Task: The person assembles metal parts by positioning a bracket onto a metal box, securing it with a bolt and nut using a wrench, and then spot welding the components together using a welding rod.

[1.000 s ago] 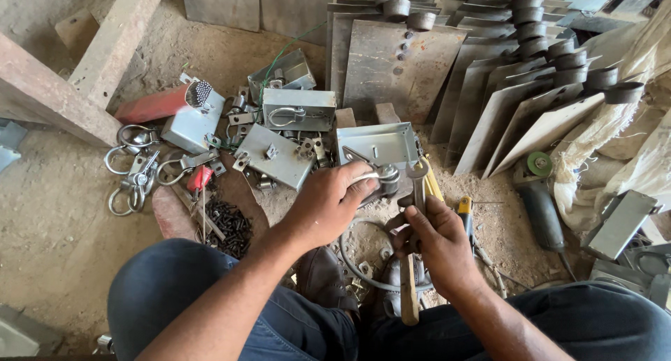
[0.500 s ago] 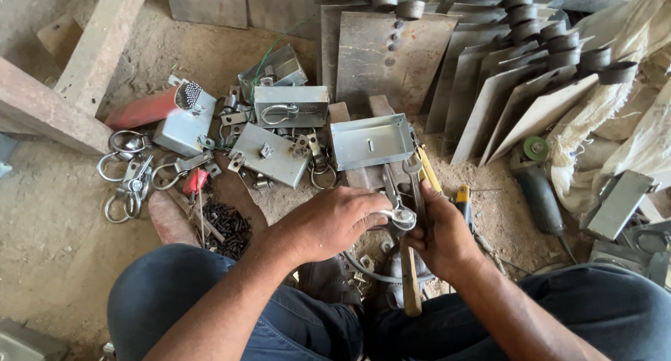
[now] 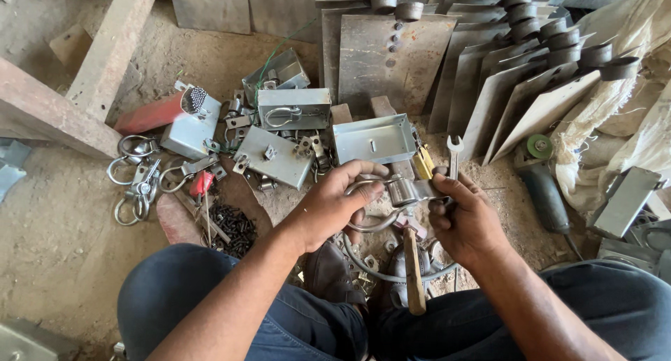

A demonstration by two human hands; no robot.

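Hands on curved steel shackle

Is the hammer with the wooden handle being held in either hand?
No. The hammer lies on the ground between the knees, while the left hand and right hand both grip a metal lock part.

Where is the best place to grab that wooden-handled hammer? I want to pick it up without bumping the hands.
Probably the lower end of the hammer's wooden handle, coming from the person's side. That end lies bare between the knees, while the head sits hidden under the left hand and right hand.
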